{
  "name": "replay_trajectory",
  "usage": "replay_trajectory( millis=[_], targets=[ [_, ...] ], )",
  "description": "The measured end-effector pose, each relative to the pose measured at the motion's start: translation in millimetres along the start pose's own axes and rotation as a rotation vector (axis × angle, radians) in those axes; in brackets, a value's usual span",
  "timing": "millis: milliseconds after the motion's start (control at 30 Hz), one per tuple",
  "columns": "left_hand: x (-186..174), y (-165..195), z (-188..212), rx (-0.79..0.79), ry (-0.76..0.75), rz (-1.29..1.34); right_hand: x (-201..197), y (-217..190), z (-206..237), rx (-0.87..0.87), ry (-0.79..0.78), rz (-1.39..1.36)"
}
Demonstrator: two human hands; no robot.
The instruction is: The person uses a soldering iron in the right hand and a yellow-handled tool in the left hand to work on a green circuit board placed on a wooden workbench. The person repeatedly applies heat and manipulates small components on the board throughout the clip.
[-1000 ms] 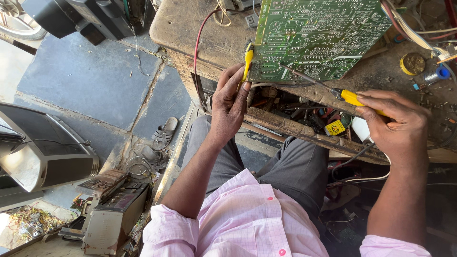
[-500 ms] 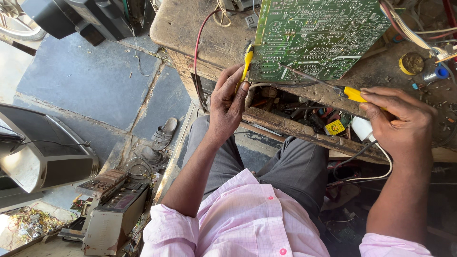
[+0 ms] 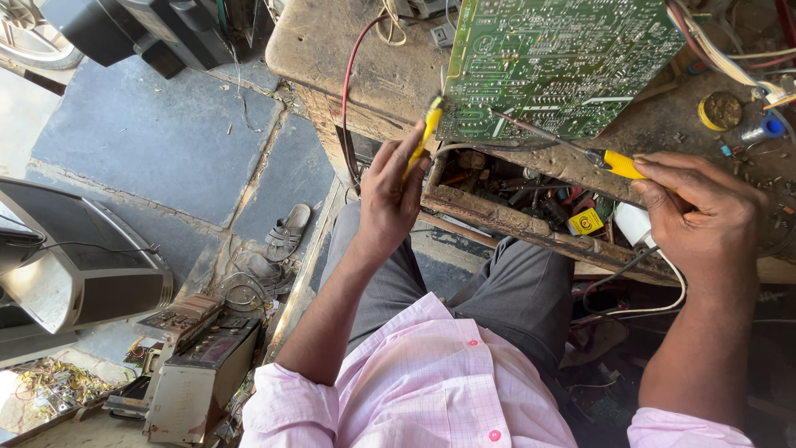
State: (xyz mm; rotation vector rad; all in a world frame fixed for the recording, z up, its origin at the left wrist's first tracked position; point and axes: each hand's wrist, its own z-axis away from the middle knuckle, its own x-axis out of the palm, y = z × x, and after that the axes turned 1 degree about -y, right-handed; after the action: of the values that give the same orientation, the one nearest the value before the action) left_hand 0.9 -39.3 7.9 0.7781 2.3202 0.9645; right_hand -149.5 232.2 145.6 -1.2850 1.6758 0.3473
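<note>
Hands over green circuit board, left hand pinching yellow tool, right hand gripping soldering iron

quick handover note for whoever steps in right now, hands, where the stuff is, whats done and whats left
Left hand: grips a yellow-handled tool, tip at the lower left corner of the green circuit board.
Right hand: holds a yellow-handled soldering iron, tip on the board's lower edge.
The board stands tilted on the worn wooden bench.
Done: both tools are at the board.
Left: the joint being worked can't be judged from here.
</note>
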Motion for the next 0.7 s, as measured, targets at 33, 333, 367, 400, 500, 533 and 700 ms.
replay_trajectory(
  millis=[33,333,367,400,500,533,700],
  targets=[
    [-1,1,1,-0.034,-0.008,-0.04,0,0,-1,0.003,0.0,0.002],
    [-4,7,4,-0.055,-0.066,-0.15,-4,1,-2,-0.037,-0.002,0.067],
    [-4,6,4,-0.057,-0.078,-0.177,-4,1,-2,-0.036,-0.004,0.07],
    [-4,5,4,-0.06,-0.092,-0.205,-5,1,-2,-0.034,-0.007,0.073],
    [-4,1,7,-0.012,-0.09,-0.197,-5,3,-3,-0.03,-0.012,0.036],
    [-4,0,8,-0.009,-0.099,-0.215,-5,4,-4,-0.013,-0.016,0.032],
    [0,-7,16,0.027,-0.119,-0.315,-6,6,-6,-0.11,-0.005,0.118]
  ],
)
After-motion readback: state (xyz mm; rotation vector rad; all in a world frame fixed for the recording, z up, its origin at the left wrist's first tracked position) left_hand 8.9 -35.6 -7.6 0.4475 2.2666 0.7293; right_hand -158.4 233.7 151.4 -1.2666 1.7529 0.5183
